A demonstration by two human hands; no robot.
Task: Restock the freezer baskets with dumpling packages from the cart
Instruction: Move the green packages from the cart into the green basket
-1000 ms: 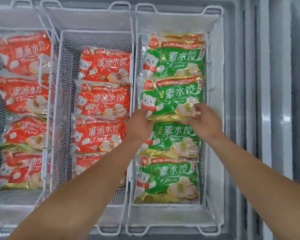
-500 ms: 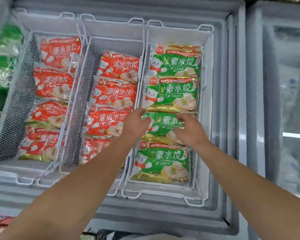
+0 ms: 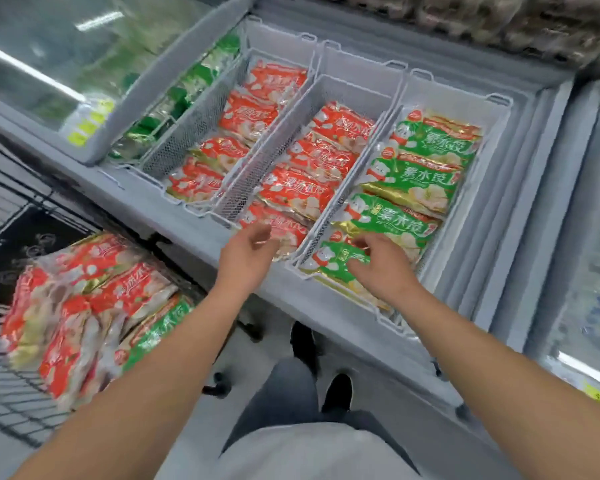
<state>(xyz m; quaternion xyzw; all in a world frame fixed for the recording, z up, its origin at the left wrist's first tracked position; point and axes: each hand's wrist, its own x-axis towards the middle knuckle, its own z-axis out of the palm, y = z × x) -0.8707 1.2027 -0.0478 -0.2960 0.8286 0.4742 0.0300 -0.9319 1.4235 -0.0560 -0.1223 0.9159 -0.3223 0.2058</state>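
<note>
Three white wire baskets sit in the open freezer. The right basket [image 3: 496, 109] holds several green dumpling packages [image 3: 420, 178]; the middle basket [image 3: 257, 168] and the left basket [image 3: 184, 140] hold red dumpling packages [image 3: 295, 190]. My left hand [image 3: 248, 256] hovers empty with relaxed fingers over the front of the middle basket. My right hand [image 3: 383, 265] hovers empty over the nearest green package [image 3: 329, 261]. The cart [image 3: 11, 386] at lower left carries a pile of red packages [image 3: 94, 289] and a green one [image 3: 160, 327].
A raised glass freezer lid [image 3: 84, 64] stands at upper left, over more green packages [image 3: 174, 102]. A closed glass-topped freezer [image 3: 579, 254] is on the right. My legs and shoes [image 3: 336, 389] stand on the floor between the cart and the freezer.
Both hands have let go of the green package in the right basket and drawn back towards me. The view has swung left and down, bringing the cart into sight.
</note>
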